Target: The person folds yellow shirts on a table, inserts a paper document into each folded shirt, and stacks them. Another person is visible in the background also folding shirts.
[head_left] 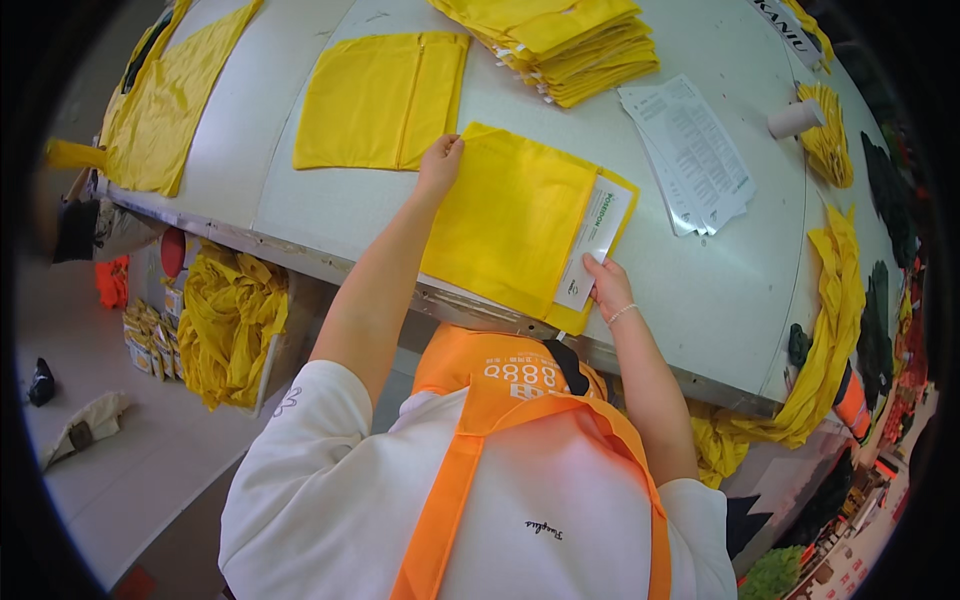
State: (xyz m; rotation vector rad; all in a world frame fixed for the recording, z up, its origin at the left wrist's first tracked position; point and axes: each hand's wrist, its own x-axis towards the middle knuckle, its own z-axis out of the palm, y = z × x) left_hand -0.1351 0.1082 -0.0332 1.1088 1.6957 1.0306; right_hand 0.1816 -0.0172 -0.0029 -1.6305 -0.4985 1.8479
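Observation:
A flat yellow fabric pouch (505,220) lies at the table's near edge, between my hands. My left hand (440,165) is closed in a pinch at its upper left corner. A white printed sheet (594,240) shows as a strip along the pouch's right side, its left part hidden under the yellow front layer. My right hand (608,287) grips the sheet's lower right edge, thumb on top and the other fingers mostly hidden beneath. Just beyond my left hand lies a second yellow pouch (365,105) with a line down its right part.
A pile of folded yellow pouches (575,50) stands at the back. Fanned printed sheets (690,150) lie right of it, near a white roll (797,119). Yellow cloth (840,290) hangs over the right edge. A bin of yellow fabric (230,325) stands below left.

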